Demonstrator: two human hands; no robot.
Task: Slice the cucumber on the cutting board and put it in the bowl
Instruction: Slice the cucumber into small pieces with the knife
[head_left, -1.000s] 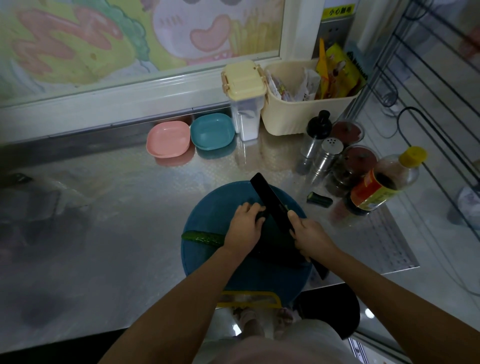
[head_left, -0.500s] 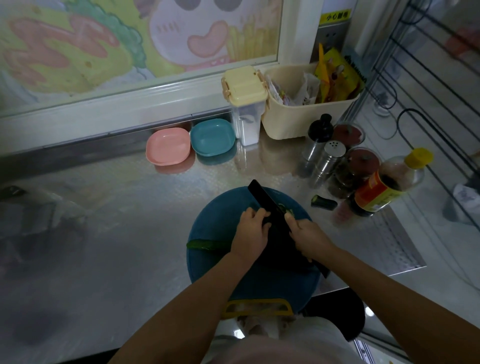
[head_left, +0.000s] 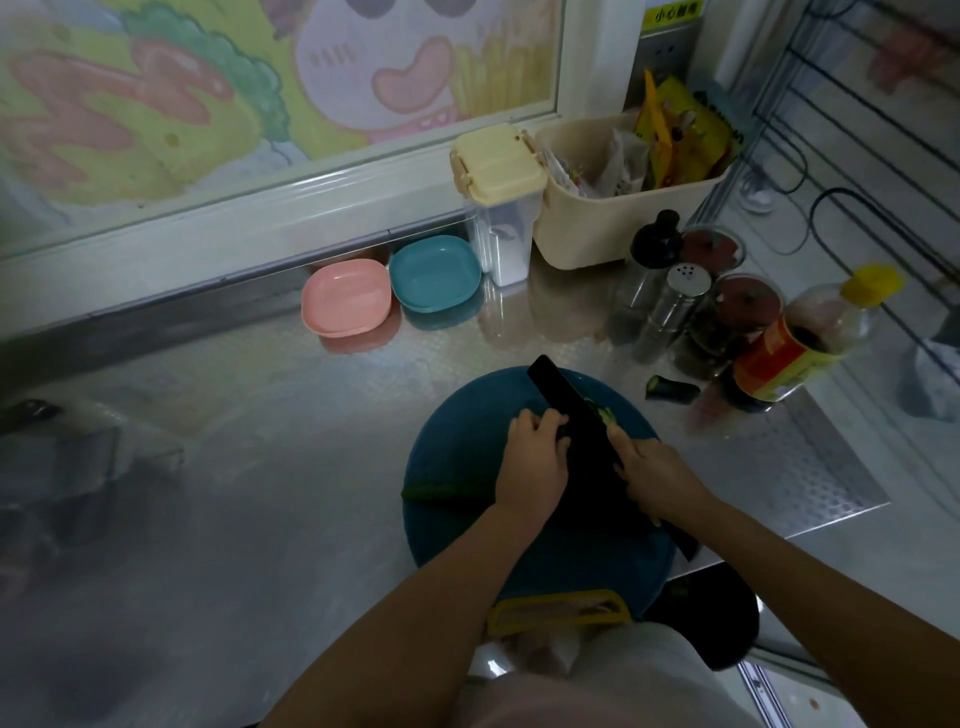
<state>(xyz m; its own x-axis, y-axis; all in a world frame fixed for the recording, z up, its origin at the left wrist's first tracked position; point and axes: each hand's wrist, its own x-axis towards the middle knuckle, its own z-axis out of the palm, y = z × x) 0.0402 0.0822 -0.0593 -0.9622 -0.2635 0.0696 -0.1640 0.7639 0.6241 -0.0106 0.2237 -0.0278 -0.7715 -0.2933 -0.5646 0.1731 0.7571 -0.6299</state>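
Dim embossed steel bench (head_left: 260, 519) under a painted window (head_left: 208, 104). On the round blue cutting board (head_left: 457, 426), your left hand (head_left: 535, 462) curls its fingers over the green cucumber (head_left: 441, 490), mostly hidden; your right hand (head_left: 652, 473) grips the black knife (head_left: 566, 395), handle obscured.

Dark blue cutting board (head_left: 457, 441), black knife (head_left: 558, 387), green cucumber (head_left: 441, 490). At eleven o'clock, pink bowl (head_left: 345, 297) and teal bowl (head_left: 435, 273) on the dimpled grey steel table (head_left: 260, 441).

A kitchen, perhaps a small food stall: a stainless-steel bench (head_left: 234, 415) under a window painted with cartoon food (head_left: 208, 104) at upper left, a round cutting board (head_left: 452, 447), a pink bowl (head_left: 345, 299) and a teal bowl (head_left: 434, 273), and at right a shaker (head_left: 675, 306) and a sauce bottle (head_left: 800, 348).
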